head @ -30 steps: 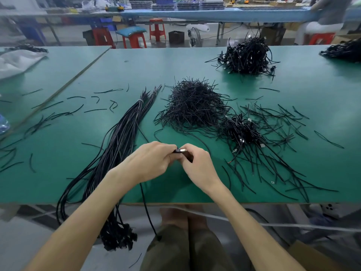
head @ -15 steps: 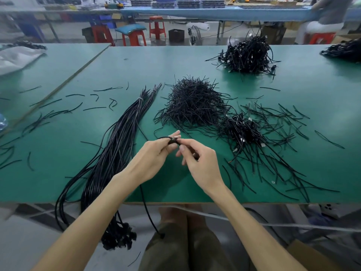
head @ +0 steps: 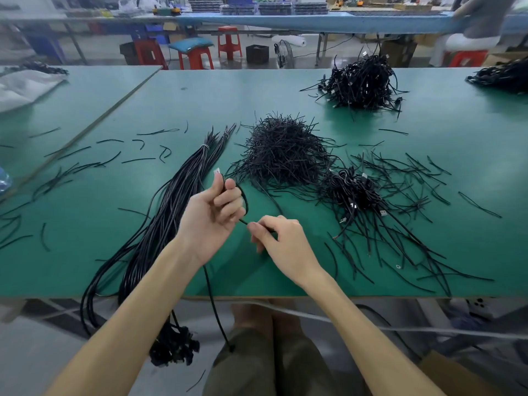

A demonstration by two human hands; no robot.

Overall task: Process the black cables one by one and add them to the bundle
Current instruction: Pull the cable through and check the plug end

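**One cable in hand, tie being drawn off**

A single black cable [head: 213,304] is being held above the near edge of the green table [head: 428,252]; its connector end [head: 217,171] is being kept upright above the left hand [head: 210,215], while the rest is hanging past the table edge toward the lap. The left hand's fingers [head: 228,198] are being kept curled shut around the cable. A thin black tie [head: 245,204] is being pinched between thumb and forefinger of the right hand [head: 281,241], fingers together; it is arcing up to the left fist.

Just left, the bundle [head: 171,212] is lying on the table, banded near its far end, its other ends dangling over the edge. Beyond, a heap of ties [head: 283,151], a coiled-cable pile [head: 350,190] and loose strands are being kept within reach.

Judged: the tie is being stripped away. A steady pull along the cable's line, with the left grip kept firm below the connector, is being called for; then the cable is to be laid parallel on the bundle, ends matched.
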